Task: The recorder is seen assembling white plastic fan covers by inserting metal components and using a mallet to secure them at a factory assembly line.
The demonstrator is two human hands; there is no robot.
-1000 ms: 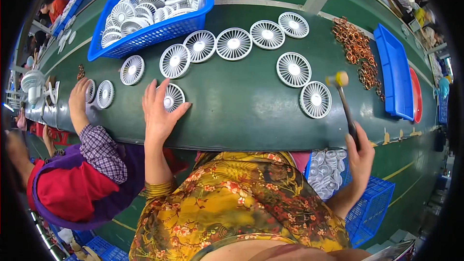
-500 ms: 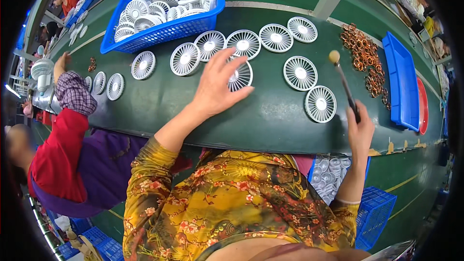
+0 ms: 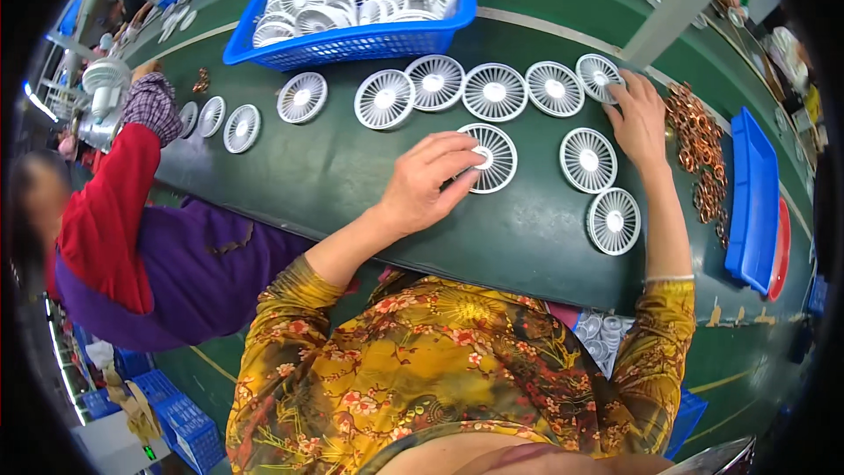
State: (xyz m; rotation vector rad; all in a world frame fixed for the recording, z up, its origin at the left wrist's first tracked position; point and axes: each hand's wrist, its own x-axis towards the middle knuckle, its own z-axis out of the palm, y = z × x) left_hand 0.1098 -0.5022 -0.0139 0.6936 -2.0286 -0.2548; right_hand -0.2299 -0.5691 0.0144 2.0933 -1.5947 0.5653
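My left hand [image 3: 432, 178] has its fingers bent over the hub and left side of a round white fan grille [image 3: 498, 161], which lies on the green bench. Farther right, my right hand [image 3: 639, 114] pinches the near right edge of another white fan grille [image 3: 597, 77] at the end of the back row. That row also holds a grille [image 3: 555, 89] and several more to its left. Below my right hand lie two further grilles, one at mid-bench [image 3: 588, 160] and one nearer me [image 3: 613, 221]. The round-tipped rod cannot be made out now.
A blue basket [image 3: 352, 46] heaped with white grilles stands at the back. Copper-coloured rings [image 3: 699, 149] are piled right of my right hand, beside a blue tray [image 3: 753, 202] and a red tray [image 3: 780, 251]. A co-worker's red sleeve [image 3: 123, 202] reaches over the bench at left.
My right hand, which held up a dark rod with a pale round tip, has moved away to the far right grille. My left hand has lowered and closed onto a grille. The view has shifted.
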